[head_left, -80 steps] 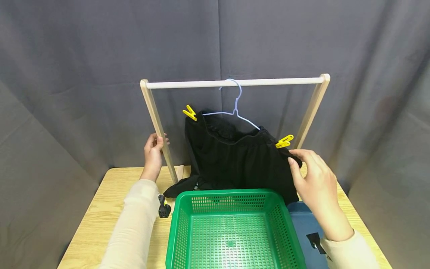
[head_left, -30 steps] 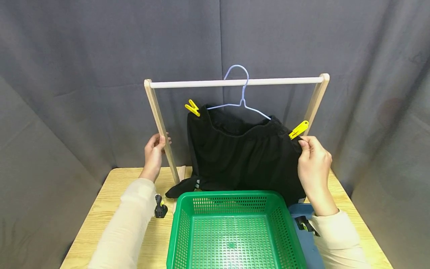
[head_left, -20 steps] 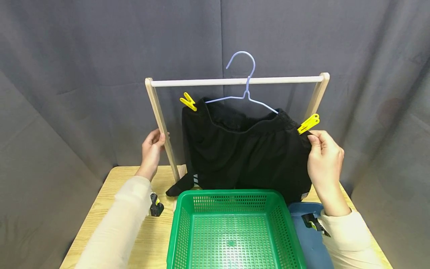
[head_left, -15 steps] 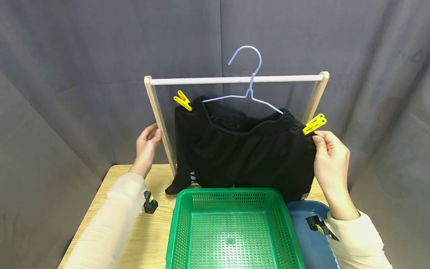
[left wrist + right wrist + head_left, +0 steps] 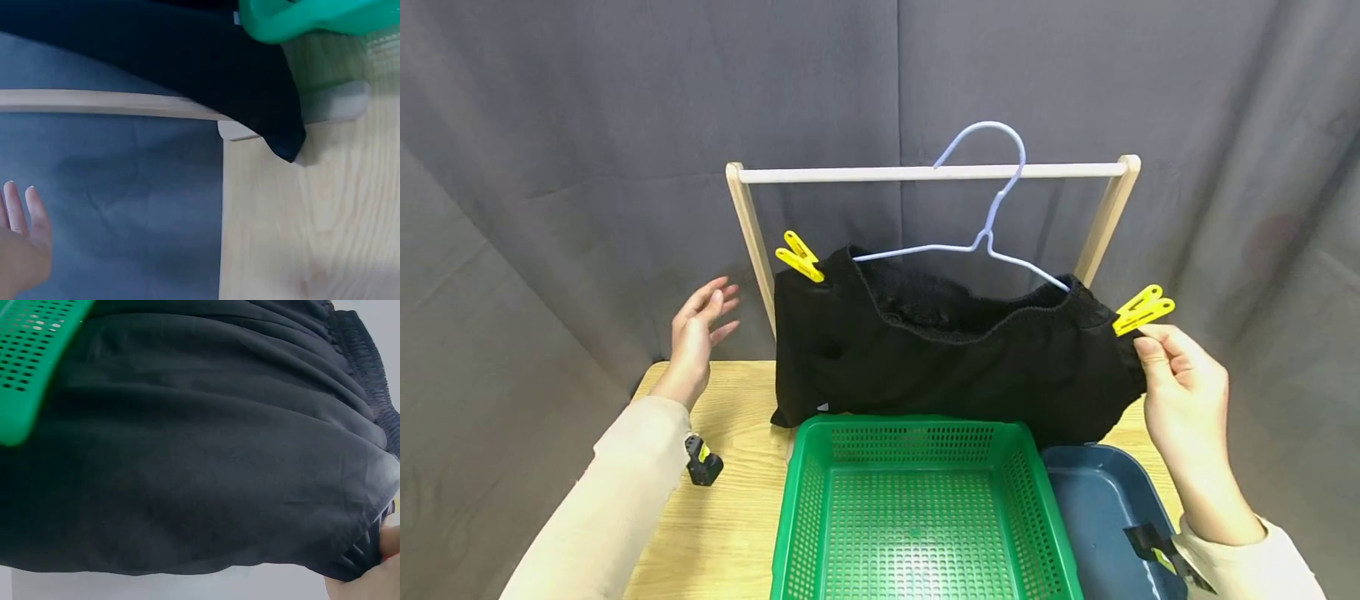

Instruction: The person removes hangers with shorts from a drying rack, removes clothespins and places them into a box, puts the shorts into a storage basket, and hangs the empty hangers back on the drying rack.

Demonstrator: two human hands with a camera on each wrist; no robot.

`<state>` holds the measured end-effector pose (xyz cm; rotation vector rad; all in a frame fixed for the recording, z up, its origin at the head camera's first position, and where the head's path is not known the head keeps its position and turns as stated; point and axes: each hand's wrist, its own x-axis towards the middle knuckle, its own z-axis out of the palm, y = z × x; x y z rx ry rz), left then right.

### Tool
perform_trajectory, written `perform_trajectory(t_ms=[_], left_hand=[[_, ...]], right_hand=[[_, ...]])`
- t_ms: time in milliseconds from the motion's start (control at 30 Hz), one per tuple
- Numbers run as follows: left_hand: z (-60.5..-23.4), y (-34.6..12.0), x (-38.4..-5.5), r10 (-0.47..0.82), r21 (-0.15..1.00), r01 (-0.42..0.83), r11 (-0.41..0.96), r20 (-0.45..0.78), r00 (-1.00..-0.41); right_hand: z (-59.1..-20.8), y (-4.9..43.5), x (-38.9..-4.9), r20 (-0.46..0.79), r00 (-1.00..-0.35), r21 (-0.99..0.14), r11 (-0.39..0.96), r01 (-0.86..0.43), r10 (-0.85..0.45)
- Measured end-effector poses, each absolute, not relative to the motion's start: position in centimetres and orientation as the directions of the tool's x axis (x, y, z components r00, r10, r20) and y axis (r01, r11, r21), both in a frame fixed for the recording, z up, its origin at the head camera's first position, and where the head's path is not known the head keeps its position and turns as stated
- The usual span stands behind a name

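Observation:
Black shorts (image 5: 955, 367) with an elastic waistband hang on a pale lavender hanger (image 5: 985, 237). Two yellow clothespins, a left clothespin (image 5: 800, 257) and a right clothespin (image 5: 1142, 311), clip the waist at its ends. My right hand (image 5: 1187, 392) pinches the shorts' edge between thumb and fingers, just below the right clothespin. The hanger hook overlaps the white bar (image 5: 850, 175) of the wooden rack in the head view and appears to be in front of it. Left of the rack post (image 5: 748, 233), my left hand (image 5: 692, 337) is held in the air, fingers spread, touching nothing.
A green perforated basket (image 5: 786, 533) stands at the front middle of the wooden table (image 5: 737, 533). Right of it lies a blue tray (image 5: 1093, 517), partly under my right wrist. Grey curtains (image 5: 625, 125) surround the table.
My left hand has let go of the rack post and moved left. My right hand has taken hold of the shorts and pulled them up, right and nearer, lifting the hook off the bar.

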<state>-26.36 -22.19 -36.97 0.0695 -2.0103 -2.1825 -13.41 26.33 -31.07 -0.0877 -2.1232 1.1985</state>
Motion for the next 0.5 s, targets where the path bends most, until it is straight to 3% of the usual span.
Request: perform_trajectory(t_ms=[167,500], left_hand=[[-38.0,-23.7,-24.4,-0.163,0.991,0.084,-0.108,0.066,-0.984],[-40.0,-23.8,-20.8,0.057,0.991,0.134,0.024,0.133,-0.99]], right_hand=[[-33.2,26.9,-12.0,0.491,-0.794,-0.787,0.574,-0.226,0.359],[-39.2,27.2,-10.8,0.524,-0.821,-0.739,0.599,-0.308,0.225]])
